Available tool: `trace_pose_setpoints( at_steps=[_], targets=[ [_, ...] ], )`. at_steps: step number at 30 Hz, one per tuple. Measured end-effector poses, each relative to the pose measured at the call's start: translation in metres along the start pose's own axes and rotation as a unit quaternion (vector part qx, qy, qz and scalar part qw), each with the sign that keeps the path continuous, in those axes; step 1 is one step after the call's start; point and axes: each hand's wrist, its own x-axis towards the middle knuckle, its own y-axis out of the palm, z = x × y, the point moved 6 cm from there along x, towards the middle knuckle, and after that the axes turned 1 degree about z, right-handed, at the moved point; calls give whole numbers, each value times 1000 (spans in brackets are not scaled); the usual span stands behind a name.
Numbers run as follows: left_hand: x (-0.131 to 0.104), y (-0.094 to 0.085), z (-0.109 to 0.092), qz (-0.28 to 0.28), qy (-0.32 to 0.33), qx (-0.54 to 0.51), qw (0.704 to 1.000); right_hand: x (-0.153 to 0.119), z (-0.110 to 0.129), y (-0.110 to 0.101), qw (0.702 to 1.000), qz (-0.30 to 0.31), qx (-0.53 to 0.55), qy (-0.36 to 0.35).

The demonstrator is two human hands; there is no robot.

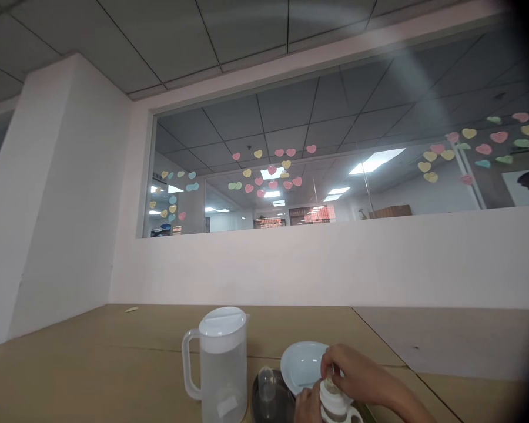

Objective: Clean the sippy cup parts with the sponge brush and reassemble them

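Over at the counter [114, 364], right hand [350, 373] with fingers pinched on a bottle's [335, 403] tip, left hand [307, 406] against its side, grip kinda unclear, heart notes [272, 170] too blurry to read

bottle [334, 418]; white collar [334, 403]; translucent teat [330, 383] on top; roughly upright; near pale bowl [300, 363]

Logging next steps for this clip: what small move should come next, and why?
I'd probably brace the bottle firmly with the left hand before the right hand works its top: right fingertips seem to pinch that top, and the left hand is against the bottle's side.
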Motion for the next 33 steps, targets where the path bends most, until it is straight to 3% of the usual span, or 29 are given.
trace_pose_setpoints(
  at_steps=[4, 8, 16, 21, 27, 33],
  targets=[
    [-23, -16, -25, -60, 139, -22, 988, 1, 2, -1, 1000, 6, -3, -13],
    [-35, -27, -37, -45, 129, -20, 990, 1, 2, -4, 999, 23, -13, -17],
    [-33, -34, -51, -52, 149, 7, 987, 0, -4, -12, 998, 16, -57, 25],
    [-35, -36, -60, -66, 182, 29, 981, 2, -7, -15, 994, -13, -100, 52],
    [-35, -36, -60, -83, 176, 35, 980, 3, -7, -25, 987, -68, -126, 68],
    [-35, -42, -59, -120, 177, -17, 977, 5, -9, -31, 982, -109, -128, 81]
  ],
)
